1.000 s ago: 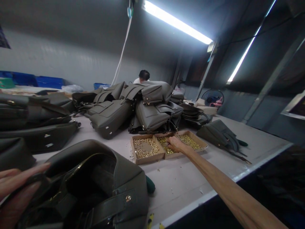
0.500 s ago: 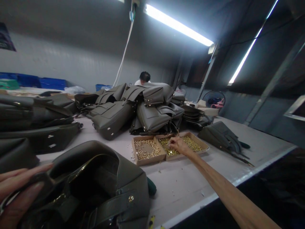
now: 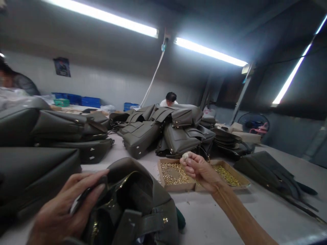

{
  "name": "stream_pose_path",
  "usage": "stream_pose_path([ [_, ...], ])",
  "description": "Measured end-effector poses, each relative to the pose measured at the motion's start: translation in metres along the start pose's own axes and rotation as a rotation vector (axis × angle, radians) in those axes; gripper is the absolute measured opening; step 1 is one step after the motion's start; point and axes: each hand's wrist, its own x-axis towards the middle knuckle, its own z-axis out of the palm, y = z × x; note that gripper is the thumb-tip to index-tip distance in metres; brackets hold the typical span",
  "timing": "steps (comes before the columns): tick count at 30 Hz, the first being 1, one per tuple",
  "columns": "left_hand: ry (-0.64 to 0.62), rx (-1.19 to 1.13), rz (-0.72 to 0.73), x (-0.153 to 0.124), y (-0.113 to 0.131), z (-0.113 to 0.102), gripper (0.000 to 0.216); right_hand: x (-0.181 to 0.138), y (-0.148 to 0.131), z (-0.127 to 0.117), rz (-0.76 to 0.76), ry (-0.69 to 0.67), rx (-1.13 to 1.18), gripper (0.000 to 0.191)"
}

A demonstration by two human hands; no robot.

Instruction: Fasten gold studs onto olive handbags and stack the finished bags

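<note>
An open dark grey-green handbag (image 3: 163, 190) lies nearest to me, with a gold zip along its mouth and a small gold fitting on its front strap. My left hand (image 3: 68, 204) pinches a dark piece at the bag's left edge between thumb and fingers; a thin silvery edge shows by the palm, its kind unclear. Raised above the cardboard trays, my right hand (image 3: 200, 170) is closed on a small pale lump (image 3: 186, 155). Small gold metal studs fill the left tray (image 3: 178, 187), and gold pieces lie in the right tray (image 3: 244, 186). My right hand and forearm partly hide the tray between them.
Several finished-looking handbags (image 3: 143, 134) are piled behind the trays, and more bags (image 3: 58, 126) are stacked left. A flat bag piece (image 3: 265, 172) lies to the right on the pale table (image 3: 217, 221). Two people sit beyond, one (image 3: 170, 98) behind the pile and one (image 3: 22, 81) far left.
My right hand has lifted out of the middle tray with the pale lump in its fingers. My left hand still grips the bag's edge. The view has turned left.
</note>
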Motion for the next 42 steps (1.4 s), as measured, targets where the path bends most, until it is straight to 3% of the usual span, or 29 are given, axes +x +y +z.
stream_pose_path([
  [7, -0.048, -0.1, 0.185, 0.009, 0.0, -0.002, 0.023, 0.018, -0.022, 0.103, 0.004, -0.189, 0.074, 0.026],
  [16, -0.077, -0.248, -0.085, 0.014, 0.021, -0.005, 0.025, 0.035, 0.005, 0.166, 0.006, -0.35, -0.067, 0.021],
  [24, -0.064, -0.318, -0.224, 0.012, 0.023, -0.007, 0.015, 0.032, 0.018, 0.187, -0.003, -0.245, -0.176, 0.025],
  [37, -0.038, -0.34, -0.24, 0.012, 0.023, -0.002, 0.01, 0.033, 0.029, 0.187, 0.007, -0.211, -0.158, 0.026],
  [42, -0.03, -0.33, -0.256, 0.014, 0.025, -0.001, 0.011, 0.03, 0.031, 0.189, -0.043, -0.191, -0.284, 0.027],
])
